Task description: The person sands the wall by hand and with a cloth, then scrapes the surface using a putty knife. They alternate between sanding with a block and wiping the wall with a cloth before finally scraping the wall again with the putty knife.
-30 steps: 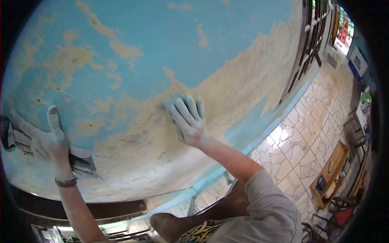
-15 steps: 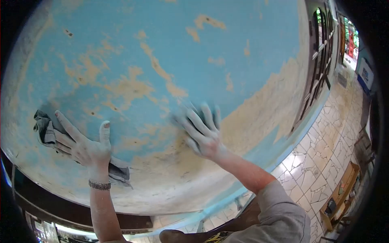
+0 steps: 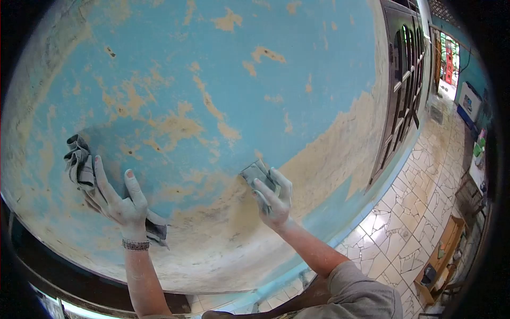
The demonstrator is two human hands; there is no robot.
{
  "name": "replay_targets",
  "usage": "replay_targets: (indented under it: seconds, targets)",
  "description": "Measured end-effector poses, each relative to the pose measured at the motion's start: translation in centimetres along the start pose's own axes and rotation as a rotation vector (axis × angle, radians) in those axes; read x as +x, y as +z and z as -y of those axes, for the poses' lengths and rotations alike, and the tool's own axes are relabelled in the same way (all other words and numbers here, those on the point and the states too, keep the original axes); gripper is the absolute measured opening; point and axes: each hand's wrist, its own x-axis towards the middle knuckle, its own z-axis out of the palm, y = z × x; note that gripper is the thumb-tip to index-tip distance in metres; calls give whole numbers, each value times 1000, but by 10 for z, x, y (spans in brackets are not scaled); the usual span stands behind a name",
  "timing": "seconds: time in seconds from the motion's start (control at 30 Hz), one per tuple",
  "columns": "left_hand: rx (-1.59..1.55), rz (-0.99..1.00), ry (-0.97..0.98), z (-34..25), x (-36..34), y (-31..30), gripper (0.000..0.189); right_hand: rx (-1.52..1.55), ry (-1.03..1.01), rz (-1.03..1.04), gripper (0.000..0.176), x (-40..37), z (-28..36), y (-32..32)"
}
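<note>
A blue wall (image 3: 297, 58) with beige patches fills most of the view, and both my hands are dusted white. On its lower left, my left hand (image 3: 123, 208) lies with thumb and fingers spread, holding a dark grey rag (image 3: 78, 159) against the surface. The rag bunches beyond the fingertips, and its other end shows beside the wrist. At the lower middle, my right hand (image 3: 277, 199) has its fingers bent around a grey folded piece of sandpaper (image 3: 254, 173), whose outer end touches the wall. Part of the sandpaper is hidden by the fingers.
To the right stands a dark barred door (image 3: 401, 80). Below it runs a floor of broken pale tiles (image 3: 393, 239). A wooden box with things in it (image 3: 443, 255) lies at the lower right. A dark ledge (image 3: 58, 266) is under the wall at lower left.
My right hand was blurred and spread flat on the wall; now its fingers are bent and the sandpaper shows. The left hand stays on the rag. The view has shifted slightly.
</note>
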Motion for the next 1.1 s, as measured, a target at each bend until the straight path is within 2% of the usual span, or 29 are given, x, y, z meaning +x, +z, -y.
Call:
replay_targets:
  seconds: [0.07, 0.1, 0.2, 0.3, 0.37, 0.4, 0.43, 0.53, 0.63, 0.67, 0.8, 0.87, 0.93, 1.0, 1.07, 1.1]
  targets:
    - [16, -41, 25, 0, -2, 0, 60, 115, 170, -80, 50, 4, 10, -2]
    - [60, 19, 31, -2, -1, -2, 61, 178, 247, -125, 52, 8, 11, -1]
    - [166, 194, 47, -9, 9, -5, 65, 223, 483, -12, 43, 8, 14, -7]
    - [154, 334, 8, -21, 29, -1, 73, 367, 645, 207, 34, -4, 7, -13]
    - [67, 434, -47, -33, 58, 11, 80, 593, 828, 108, 23, 7, 12, -14]
    - [96, 351, -16, -42, 79, 18, 81, 701, 924, 58, 19, 17, 17, -18]
    - [124, 266, 15, -52, 101, 25, 82, 670, 899, 80, 18, 27, 17, -24]
    - [193, 137, -50, -86, 155, 43, 83, 565, 863, 94, 15, 68, 12, -41]
    - [214, 108, -105, -109, 166, 55, 85, 610, 846, 20, 15, 109, 10, -45]
    - [168, 95, -59, -111, 155, 57, 79, 568, 797, 19, 15, 120, 9, -45]
    - [73, 333, -1, -120, 65, 44, 72, 542, 812, 56, 15, 130, 1, -45]
    - [26, 407, -74, -116, 28, 41, 70, 538, 810, 76, 16, 132, 2, -43]
    - [53, 392, -121, -115, 49, 34, 74, 500, 756, 119, 17, 137, 4, -39]
    - [46, 335, -246, -106, 99, 33, 75, 507, 714, 160, 19, 145, 7, -38]
    - [134, 334, -223, -89, 157, 27, 73, 560, 686, 177, 21, 160, 13, -33]
    - [154, 298, -192, -86, 162, 32, 71, 554, 656, 147, 20, 166, 18, -31]
